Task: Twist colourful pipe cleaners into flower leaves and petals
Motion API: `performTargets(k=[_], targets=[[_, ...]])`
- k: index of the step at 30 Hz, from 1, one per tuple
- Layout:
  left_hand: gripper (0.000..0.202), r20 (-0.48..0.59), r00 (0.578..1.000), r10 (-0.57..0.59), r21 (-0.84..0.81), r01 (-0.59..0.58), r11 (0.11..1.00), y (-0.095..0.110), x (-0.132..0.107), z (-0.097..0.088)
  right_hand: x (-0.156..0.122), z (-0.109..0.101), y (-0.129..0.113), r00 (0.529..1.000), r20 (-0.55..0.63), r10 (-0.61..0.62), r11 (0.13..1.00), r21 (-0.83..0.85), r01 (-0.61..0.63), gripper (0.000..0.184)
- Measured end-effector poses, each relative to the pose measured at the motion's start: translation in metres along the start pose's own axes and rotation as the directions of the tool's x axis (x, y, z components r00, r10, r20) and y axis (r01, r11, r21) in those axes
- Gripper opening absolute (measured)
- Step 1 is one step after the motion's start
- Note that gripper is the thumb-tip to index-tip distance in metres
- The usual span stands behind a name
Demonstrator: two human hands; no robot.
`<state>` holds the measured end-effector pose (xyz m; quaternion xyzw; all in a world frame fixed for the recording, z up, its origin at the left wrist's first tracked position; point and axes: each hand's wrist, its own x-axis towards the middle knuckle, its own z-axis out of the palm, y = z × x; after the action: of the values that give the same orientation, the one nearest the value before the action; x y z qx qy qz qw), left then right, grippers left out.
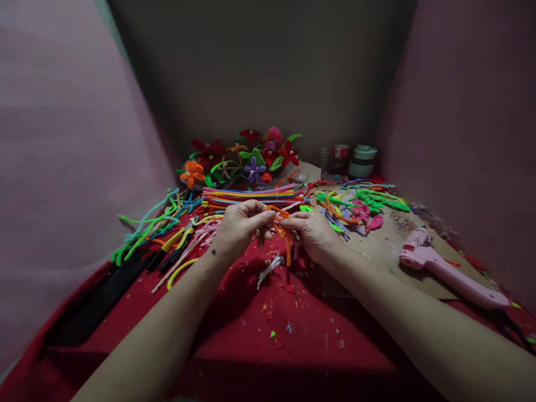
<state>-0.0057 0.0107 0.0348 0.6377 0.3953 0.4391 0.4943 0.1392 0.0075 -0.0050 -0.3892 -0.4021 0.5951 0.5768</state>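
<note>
Between my two hands, above the middle of the red cloth, is a bent orange pipe cleaner (288,251), looped at the top with an end hanging down. My left hand (247,223) pinches the loop from the left, thumb and forefinger together. From the right, my right hand (310,230) grips it with thumb and fingertips. Some pink shows beside the loop, partly hidden by my fingers. Just behind my hands lies a bundle of colored pipe cleaners (251,195). A small bunch of white strands (269,270) rests on the cloth below.
Pipe cleaner flowers (253,167) stand at the back. Yellow-handled pliers (178,240) and loose green stems (146,229) lie left. A pink glue gun (452,268) rests on cardboard (389,245) at right, near pink and green pieces (362,209). A lidded cup (362,162) stands behind.
</note>
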Motion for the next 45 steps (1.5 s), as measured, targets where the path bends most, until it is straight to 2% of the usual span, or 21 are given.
performTargets(k=[4, 13, 17, 20, 22, 24, 26, 28, 32, 35, 38, 40, 45], targets=[[0.02, -0.085, 0.994, 0.066, 0.107, -0.056, 0.993, 0.004, -0.002, 0.006, -0.001, 0.001, 0.003, 0.999, 0.039, -0.001, 1.0, -0.03, 0.002, 0.016], [0.016, -0.105, 0.978, 0.178, 0.288, -0.141, 0.947, -0.002, -0.003, 0.007, -0.004, 0.004, 0.001, 0.998, 0.026, 0.06, 0.995, -0.08, -0.058, 0.015], [0.013, -0.057, 0.971, 0.234, 0.418, -0.19, 0.889, -0.006, -0.005, 0.007, -0.003, 0.002, 0.003, 0.998, 0.023, 0.064, 0.994, -0.092, -0.062, 0.013], [0.01, 0.033, 0.958, 0.284, 0.533, -0.257, 0.806, -0.009, -0.007, 0.009, -0.001, -0.001, 0.005, 0.998, 0.023, 0.051, 0.995, -0.081, -0.049, 0.012], [0.009, 0.097, 0.956, 0.277, 0.568, -0.282, 0.773, -0.01, -0.006, 0.011, 0.001, -0.003, 0.007, 0.999, 0.019, 0.035, 0.997, -0.075, -0.033, 0.012], [0.01, 0.147, 0.973, 0.179, 0.535, -0.23, 0.813, -0.009, -0.005, 0.013, 0.002, -0.004, 0.007, 1.0, 0.012, 0.024, 0.997, -0.072, -0.023, 0.011], [0.011, 0.176, 0.984, 0.014, 0.442, -0.091, 0.892, -0.007, -0.004, 0.012, 0.003, -0.005, 0.007, 1.0, 0.006, 0.024, 0.998, -0.063, -0.023, 0.011], [0.018, 0.182, 0.978, -0.097, 0.304, 0.038, 0.952, -0.005, -0.003, 0.01, 0.003, -0.005, 0.007, 0.999, 0.021, 0.024, 0.999, -0.047, -0.023, 0.013], [0.026, 0.177, 0.976, -0.125, 0.104, 0.107, 0.989, -0.004, -0.001, 0.004, 0.003, -0.004, 0.007, 0.998, 0.055, 0.027, 0.999, -0.019, -0.026, 0.016], [0.025, 0.154, 0.98, -0.125, 0.115, 0.108, 0.988, -0.005, -0.001, 0.003, 0.003, -0.004, 0.006, 0.996, 0.07, 0.047, 0.999, 0.016, -0.048, 0.014], [0.025, 0.101, 0.993, -0.068, 0.176, 0.049, 0.983, -0.006, 0.0, 0.004, 0.001, -0.003, 0.003, 0.996, 0.063, 0.067, 0.996, 0.056, -0.071, 0.014], [0.024, 0.092, 0.994, -0.067, 0.145, 0.053, 0.988, -0.006, 0.0, 0.005, 0.0, -0.001, 0.0, 0.994, 0.061, 0.088, 0.992, 0.091, -0.093, 0.013], [0.028, 0.219, 0.96, -0.173, -0.132, 0.205, 0.97, -0.012, 0.001, 0.004, -0.001, 0.0, -0.005, 0.993, 0.049, 0.107, 0.982, 0.152, -0.113, 0.01]])
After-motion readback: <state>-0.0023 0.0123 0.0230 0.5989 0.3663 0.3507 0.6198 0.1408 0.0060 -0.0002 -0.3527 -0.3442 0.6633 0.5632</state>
